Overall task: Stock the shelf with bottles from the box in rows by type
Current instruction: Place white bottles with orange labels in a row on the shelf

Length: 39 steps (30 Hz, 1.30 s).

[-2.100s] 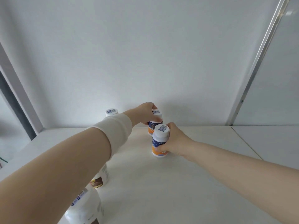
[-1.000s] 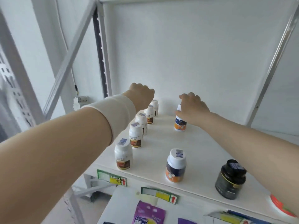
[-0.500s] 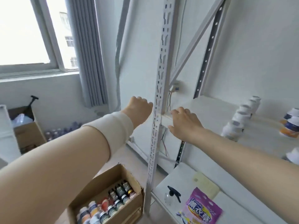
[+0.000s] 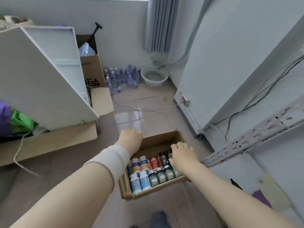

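The cardboard box [image 4: 158, 143] sits on the floor straight below and ahead of the person, its top open. The bottles [image 4: 148, 171] stand upright in it in packed rows, so their long axes run vertically and their caps face the hands. They are grouped by kind: blue-and-white bottles [image 4: 139, 180] at the near left, green-labelled bottles [image 4: 162, 174] at the near right, and a red bottle [image 4: 153, 162] beside the dark-capped bottles [image 4: 163, 157] further back.

The right hand [image 4: 182, 155] is the nearer one. It hangs over the box's right side with its fingers spread and relaxed, holding nothing, directly above the dark-capped row. The blur leaves it unclear whether the fingertips touch those caps.

The left hand [image 4: 130, 139], with a pale wrist wrap [image 4: 113, 158] behind it, hovers over the box's far left corner. It is beyond the bottles rather than above them, its fingers drooping loosely with nothing in them.

A pick calls for a straight drop and a grip round a cap or shoulder, and the right hand has the least way to go.

The tiled floor [image 4: 148, 112] carries everything. A perforated shelf upright [image 4: 246, 142] crosses at the right and a white panel [image 4: 41, 76] leans at the left. Further off are a second carton [image 4: 92, 66], a cluster of water bottles [image 4: 121, 78] and a basin [image 4: 153, 76].
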Available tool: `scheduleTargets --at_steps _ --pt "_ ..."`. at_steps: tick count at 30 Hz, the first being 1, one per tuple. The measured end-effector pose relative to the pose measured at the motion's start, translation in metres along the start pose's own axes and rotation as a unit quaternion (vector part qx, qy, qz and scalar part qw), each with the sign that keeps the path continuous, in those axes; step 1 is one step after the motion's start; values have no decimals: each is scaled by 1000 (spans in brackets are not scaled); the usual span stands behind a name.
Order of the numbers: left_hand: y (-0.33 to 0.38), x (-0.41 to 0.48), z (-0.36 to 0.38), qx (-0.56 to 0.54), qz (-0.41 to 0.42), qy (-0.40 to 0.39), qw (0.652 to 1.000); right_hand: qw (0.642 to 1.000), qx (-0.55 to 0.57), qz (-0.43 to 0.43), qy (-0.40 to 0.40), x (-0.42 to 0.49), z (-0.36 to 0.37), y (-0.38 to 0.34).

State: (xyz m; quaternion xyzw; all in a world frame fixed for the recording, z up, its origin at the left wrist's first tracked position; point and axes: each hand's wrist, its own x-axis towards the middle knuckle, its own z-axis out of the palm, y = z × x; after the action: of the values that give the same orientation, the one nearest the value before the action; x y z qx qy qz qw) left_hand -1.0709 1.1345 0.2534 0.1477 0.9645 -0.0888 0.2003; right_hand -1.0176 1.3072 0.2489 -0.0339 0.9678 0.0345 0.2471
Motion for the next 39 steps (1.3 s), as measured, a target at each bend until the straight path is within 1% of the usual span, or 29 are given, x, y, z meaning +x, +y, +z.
scheduleTargets --at_steps 5,10,13,15,18,23,25,28,30,32,34,36,38,39 --pt "-8 41 73 -94 -54 -82 991 996 2 -40 -76 63 53 -15" --pt "7 87 150 -200 -105 -184 957 984 9 -69 -163 135 121 -25" --pt "14 120 197 -273 -149 -216 925 977 11 -79 -197 177 162 -29" --pt "16 139 222 -336 -197 -243 889 972 37 -68 -224 199 186 -31" --pt "21 170 261 -401 -261 -264 838 960 110 -44 -253 233 222 -36" --pt "29 201 310 -449 -342 -253 786 934 237 15 -267 277 269 -47" --pt "33 205 319 -454 -361 -247 776 926 269 42 -261 282 280 -51" --pt "38 208 327 -460 -355 -242 777 915 314 82 -240 286 286 -54" --pt "38 209 330 -462 -351 -240 778 895 360 98 -243 287 285 -54" --pt "38 207 329 -473 -355 -238 771 872 410 110 -244 284 284 -53" --pt "38 204 323 -485 -357 -224 766 857 439 121 -242 277 278 -48" --pt "35 197 314 -505 -351 -198 763 849 448 136 -246 269 267 -41" --pt "29 189 300 -549 -346 -168 742 829 474 151 -255 260 251 -30" --pt "26 184 290 -575 -343 -152 727 812 498 158 -259 254 241 -23"
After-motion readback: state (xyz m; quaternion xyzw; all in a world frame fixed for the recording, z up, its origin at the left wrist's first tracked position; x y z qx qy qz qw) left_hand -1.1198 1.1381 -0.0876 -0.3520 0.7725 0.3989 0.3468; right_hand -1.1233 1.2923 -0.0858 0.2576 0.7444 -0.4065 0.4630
